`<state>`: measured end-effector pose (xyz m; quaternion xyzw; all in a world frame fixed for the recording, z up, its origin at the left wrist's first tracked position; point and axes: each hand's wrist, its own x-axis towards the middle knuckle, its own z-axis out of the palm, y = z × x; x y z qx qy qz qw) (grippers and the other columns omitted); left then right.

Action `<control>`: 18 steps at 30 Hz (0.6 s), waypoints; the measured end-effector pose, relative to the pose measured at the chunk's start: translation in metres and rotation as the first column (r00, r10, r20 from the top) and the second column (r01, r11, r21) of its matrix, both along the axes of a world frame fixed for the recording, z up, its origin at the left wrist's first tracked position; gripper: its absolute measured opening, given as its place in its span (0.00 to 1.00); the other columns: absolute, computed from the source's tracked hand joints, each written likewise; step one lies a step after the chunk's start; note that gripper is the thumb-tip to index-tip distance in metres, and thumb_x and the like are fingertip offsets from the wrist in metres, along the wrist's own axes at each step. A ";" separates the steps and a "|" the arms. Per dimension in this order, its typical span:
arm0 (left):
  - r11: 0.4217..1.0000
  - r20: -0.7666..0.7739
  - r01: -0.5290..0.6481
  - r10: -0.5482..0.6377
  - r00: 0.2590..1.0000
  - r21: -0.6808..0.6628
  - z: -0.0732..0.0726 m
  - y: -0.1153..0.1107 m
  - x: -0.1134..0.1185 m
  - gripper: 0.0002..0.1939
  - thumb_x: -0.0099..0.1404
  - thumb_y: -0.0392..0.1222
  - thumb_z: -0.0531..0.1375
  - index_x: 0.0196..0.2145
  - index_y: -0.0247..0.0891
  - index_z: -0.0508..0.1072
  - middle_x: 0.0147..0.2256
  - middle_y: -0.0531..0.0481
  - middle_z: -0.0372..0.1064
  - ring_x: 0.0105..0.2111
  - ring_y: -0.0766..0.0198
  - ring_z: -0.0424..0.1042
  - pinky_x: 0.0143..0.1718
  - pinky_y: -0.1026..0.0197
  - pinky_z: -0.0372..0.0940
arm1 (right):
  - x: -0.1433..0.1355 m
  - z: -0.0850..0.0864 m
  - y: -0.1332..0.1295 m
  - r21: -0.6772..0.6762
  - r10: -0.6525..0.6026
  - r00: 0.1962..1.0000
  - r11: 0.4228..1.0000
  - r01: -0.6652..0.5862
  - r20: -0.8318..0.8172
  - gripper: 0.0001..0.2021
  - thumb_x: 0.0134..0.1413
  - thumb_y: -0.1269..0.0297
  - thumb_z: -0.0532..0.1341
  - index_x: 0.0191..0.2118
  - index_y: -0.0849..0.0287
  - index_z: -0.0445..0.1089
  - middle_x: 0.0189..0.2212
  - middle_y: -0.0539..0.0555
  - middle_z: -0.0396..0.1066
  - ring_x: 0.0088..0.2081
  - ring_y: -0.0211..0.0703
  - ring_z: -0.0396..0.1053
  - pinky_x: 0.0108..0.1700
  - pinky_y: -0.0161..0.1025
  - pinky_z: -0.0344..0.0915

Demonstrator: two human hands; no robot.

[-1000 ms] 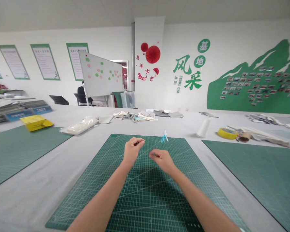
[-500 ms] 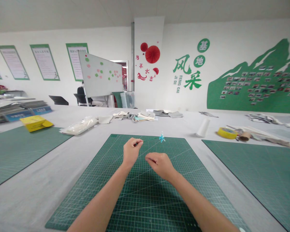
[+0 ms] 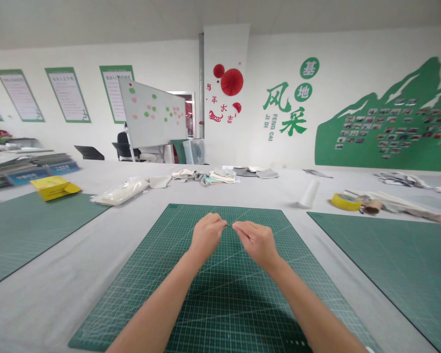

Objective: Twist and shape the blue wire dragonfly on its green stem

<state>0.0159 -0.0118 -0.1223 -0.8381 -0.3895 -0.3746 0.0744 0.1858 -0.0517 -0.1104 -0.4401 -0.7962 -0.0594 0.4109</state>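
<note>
My left hand [image 3: 207, 237] and my right hand [image 3: 257, 241] are held over the green cutting mat [image 3: 220, 304], fingertips facing each other with a narrow gap between them. Thumb and fingers of the left are pinched together. The right is pinched the same way, slightly lower. Whatever sits between the fingers of either hand is too small or too hidden to name. No blue object shows in the present view.
Another cutting mat lies on each side, the left one [image 3: 40, 235] bearing a yellow box [image 3: 55, 188]. Beyond are a plastic-wrapped pack [image 3: 123, 192], fabric scraps [image 3: 220, 176], a white cone [image 3: 309, 194], yellow tape [image 3: 346, 202] and a cardboard tube [image 3: 372, 207].
Both hands have shifted right, and their fingertips are closer together and more level. A small light-blue ornament, seen earlier near the mat's far edge above the right hand, is out of sight.
</note>
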 end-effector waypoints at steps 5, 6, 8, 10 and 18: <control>0.991 -0.076 0.136 -0.136 0.988 -0.012 0.006 -0.004 0.000 0.12 0.65 0.36 0.50 0.33 0.40 0.74 0.30 0.49 0.68 0.32 0.63 0.63 0.36 0.61 0.58 | 0.013 0.004 0.008 0.017 -0.028 0.992 0.999 0.030 -0.125 0.12 0.59 0.63 0.51 0.37 0.55 0.73 0.34 0.53 0.74 0.36 0.41 0.71 0.40 0.35 0.62; 0.986 -0.079 0.164 -0.166 0.983 -0.025 0.007 -0.005 0.001 0.12 0.65 0.37 0.50 0.33 0.40 0.74 0.30 0.49 0.68 0.32 0.63 0.63 0.36 0.61 0.58 | 0.016 0.004 0.010 0.013 -0.027 0.987 0.999 0.029 -0.159 0.12 0.59 0.62 0.52 0.37 0.55 0.73 0.35 0.52 0.74 0.36 0.41 0.71 0.41 0.35 0.63; 0.973 -0.074 0.224 -0.228 0.971 -0.059 0.009 -0.007 0.001 0.11 0.65 0.37 0.51 0.33 0.39 0.74 0.30 0.49 0.68 0.33 0.63 0.63 0.37 0.61 0.58 | 0.022 0.006 0.014 -0.011 -0.021 0.975 1.000 0.019 -0.222 0.11 0.58 0.61 0.53 0.36 0.55 0.73 0.35 0.51 0.75 0.37 0.41 0.71 0.42 0.35 0.63; 0.954 -0.049 0.283 -0.289 0.956 -0.096 0.011 -0.009 0.001 0.11 0.65 0.37 0.52 0.33 0.39 0.75 0.30 0.49 0.69 0.34 0.63 0.64 0.37 0.61 0.59 | 0.028 0.007 0.019 -0.066 -0.009 0.963 0.998 -0.010 -0.268 0.11 0.56 0.60 0.54 0.34 0.55 0.73 0.33 0.50 0.75 0.35 0.41 0.70 0.40 0.35 0.63; 0.859 0.269 0.452 -0.388 0.881 -0.240 0.016 -0.014 0.003 0.08 0.62 0.37 0.56 0.31 0.38 0.76 0.30 0.49 0.70 0.35 0.64 0.67 0.39 0.63 0.61 | 0.047 -0.004 0.040 -0.334 0.004 0.898 0.927 -0.167 -0.439 0.13 0.50 0.55 0.59 0.30 0.60 0.73 0.20 0.48 0.66 0.22 0.34 0.59 0.26 0.32 0.55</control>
